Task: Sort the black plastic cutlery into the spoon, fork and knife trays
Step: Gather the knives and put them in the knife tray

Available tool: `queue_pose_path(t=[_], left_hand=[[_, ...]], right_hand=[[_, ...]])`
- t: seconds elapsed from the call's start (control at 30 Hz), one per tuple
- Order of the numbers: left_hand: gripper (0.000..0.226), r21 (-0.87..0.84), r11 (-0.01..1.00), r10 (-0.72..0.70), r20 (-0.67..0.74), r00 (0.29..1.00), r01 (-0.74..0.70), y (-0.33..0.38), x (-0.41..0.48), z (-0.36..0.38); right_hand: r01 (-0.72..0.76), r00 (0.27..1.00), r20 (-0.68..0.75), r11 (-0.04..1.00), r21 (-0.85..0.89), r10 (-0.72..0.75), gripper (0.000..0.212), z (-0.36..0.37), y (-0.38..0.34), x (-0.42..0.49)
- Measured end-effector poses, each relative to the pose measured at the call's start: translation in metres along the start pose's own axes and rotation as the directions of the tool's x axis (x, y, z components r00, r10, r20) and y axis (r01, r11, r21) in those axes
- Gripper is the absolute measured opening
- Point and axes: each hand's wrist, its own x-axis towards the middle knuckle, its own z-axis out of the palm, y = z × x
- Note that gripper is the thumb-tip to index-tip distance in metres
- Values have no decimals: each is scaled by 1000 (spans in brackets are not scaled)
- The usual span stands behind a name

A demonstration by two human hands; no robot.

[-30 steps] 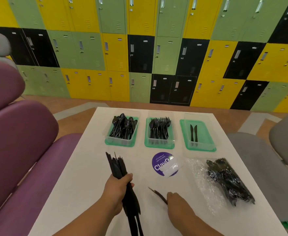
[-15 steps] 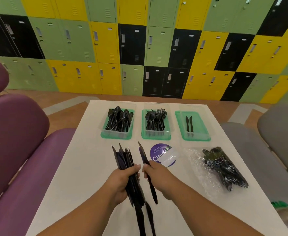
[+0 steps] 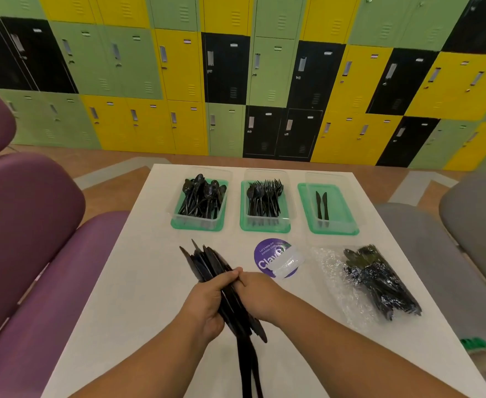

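Change: half a second ago the right hand [image 3: 260, 294] held one knife a little apart from the rest; now that knife lies in with the bundle of knives [image 3: 207, 262] and both hands close on it together.
Left hand [image 3: 207, 300]: fingers wrapped round the middle of the bundle, thumb on top.
Right hand: pressed against the bundle's right side, fingers curled onto it, thumb tip meeting the left thumb.
Bundle: blades fan out beyond the grip, handles trail back toward the person.
Table [image 3: 138, 282]: white, under the grip.
Beyond the grip: spoon tray [image 3: 176, 224] slightly left, fork tray [image 3: 264, 227] straight ahead, knife tray [image 3: 339, 214] to the right with two knives [image 3: 321, 205] inside.
Right of the grip: clear bag of cutlery [image 3: 379, 280], well apart.
Room: purple seat [image 3: 35, 225] left, grey seat [image 3: 465, 225] right, wall of green, yellow and black lockers [image 3: 178, 67] far beyond.
Writing: round purple sticker [image 3: 264, 255] just beyond the right hand reads "Clav", the rest hidden under a pale patch; smaller print too fine to read.
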Motion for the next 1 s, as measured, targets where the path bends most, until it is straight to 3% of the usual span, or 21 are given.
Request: queue_pose_path(t=[0.13,0.2,0.37,0.5,0.67,0.73,0.9,1.0], left_hand=[[23,-31,995,94,-125,988,-99,10,13,-8],[33,-67,981,169,-186,968,-184,19,21,-17],[32,-101,960,236,-219,947,-263,28,25,-26],[22,-77,963,239,-205,949,-259,26,25,-29],[23,-51,965,240,-225,944,-258,24,21,-40],[28,-50,964,243,-236,941,-262,24,19,-46],[30,-44,962,253,-240,937,-271,22,19,-56],[29,-30,963,251,-245,936,-267,18,21,-62]], right_hand=[[19,998,-66,967,254,-2,36,4,12,-10],[-18,991,-122,968,252,50,35,9,29,-12],[-136,991,11,989,53,136,46,33,54,-19],[-187,970,100,946,-264,220,65,47,55,-27],[-114,971,130,863,-492,202,78,67,50,-28],[-93,979,114,872,-481,168,72,70,47,-28],[-127,979,109,935,-331,172,24,67,50,-23],[-109,968,175,930,-352,180,19,55,42,-26]])
